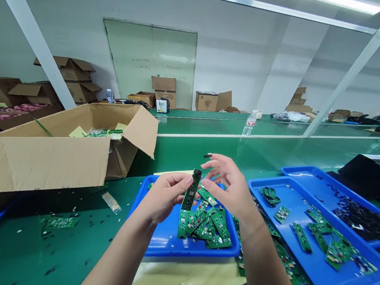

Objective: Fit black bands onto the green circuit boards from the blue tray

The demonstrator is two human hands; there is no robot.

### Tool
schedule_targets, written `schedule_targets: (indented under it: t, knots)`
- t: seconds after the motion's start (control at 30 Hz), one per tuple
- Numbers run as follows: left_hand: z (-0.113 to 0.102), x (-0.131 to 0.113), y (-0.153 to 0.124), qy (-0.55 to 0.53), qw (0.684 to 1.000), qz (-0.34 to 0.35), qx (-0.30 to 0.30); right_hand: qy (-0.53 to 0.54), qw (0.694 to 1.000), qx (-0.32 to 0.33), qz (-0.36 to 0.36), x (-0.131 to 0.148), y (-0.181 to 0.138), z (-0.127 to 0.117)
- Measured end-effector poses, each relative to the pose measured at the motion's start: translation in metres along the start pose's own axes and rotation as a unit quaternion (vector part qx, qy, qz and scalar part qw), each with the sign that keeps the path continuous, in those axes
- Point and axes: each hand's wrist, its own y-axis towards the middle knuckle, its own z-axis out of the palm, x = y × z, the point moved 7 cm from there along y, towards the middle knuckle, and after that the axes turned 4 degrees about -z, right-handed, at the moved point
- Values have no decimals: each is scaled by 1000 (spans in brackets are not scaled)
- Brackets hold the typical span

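My left hand [165,194] pinches a narrow green circuit board [191,190] and holds it upright over a blue tray [165,240]. My right hand [229,186] hovers just right of the board's top, fingers spread and curled, with a small dark part [208,155] at the fingertips. A pile of several green circuit boards [206,222] lies in the tray below both hands.
A second blue tray [342,283] with scattered green boards lies to the right, and a third [313,175] behind it holds small black parts. An open cardboard box [54,154] stands left. A water bottle [250,123] is on the green conveyor. Yellow paper sheets [191,280] lie near me.
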Motion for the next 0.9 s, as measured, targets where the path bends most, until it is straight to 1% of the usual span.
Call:
schedule_targets:
  t: [0.07, 0.13, 0.23, 0.3, 0.33, 0.37, 0.4, 0.43, 0.47, 0.5, 0.53, 0.6, 0.67, 0.7, 0.77, 0.83, 0.9]
  knots:
    - [2, 3, 1, -8, 1000, -9, 4, -13, 999, 2, -29, 6, -3, 5]
    - [3, 5, 2, -8, 1000, -13, -1, -45, 997, -17, -53, 12, -5, 8]
    - [4, 6, 3, 12, 1000, -13, -13, -97, 992, -22, -82, 19, -3, 11]
    - [4, 5, 4, 45, 999, -2, -21, -129, 987, -17, -90, 18, 2, 7]
    - [4, 3, 4, 65, 998, 5, -21, -146, 985, -27, -87, 14, 3, -1]
    - [4, 0, 4, 83, 996, 13, -18, -165, 982, -46, -75, 7, 4, -12]
    - [3, -3, 4, 98, 995, 22, -14, -189, 977, -78, -55, -2, 2, -30]
    - [2, -6, 3, 109, 993, 32, -11, -218, 969, -117, -21, -15, -4, -51]
    - [1, -10, 3, 117, 992, 44, -9, -253, 955, -153, 28, -29, -13, -76]
    - [-1, -14, 2, 124, 991, 56, -6, -299, 932, -183, 94, -45, -27, -102]
    - [-2, -18, 1, 131, 989, 67, -4, -346, 899, -209, 170, -61, -46, -129]
    - [-4, -23, -1, 139, 987, 84, 3, -394, 851, -251, 241, -77, -85, -175]
    - [-3, -26, -4, 145, 985, 95, 9, -431, 810, -274, 289, -84, -121, -209]
    - [-2, -27, -5, 149, 984, 98, 14, -442, 796, -276, 307, -86, -135, -220]
    - [2, -27, -8, 162, 981, 104, 23, -455, 781, -269, 332, -87, -153, -229]
    - [5, -27, -11, 184, 977, 107, 30, -460, 783, -254, 334, -84, -160, -225]
    - [8, -28, -13, 209, 971, 113, 38, -456, 798, -234, 318, -79, -164, -209]
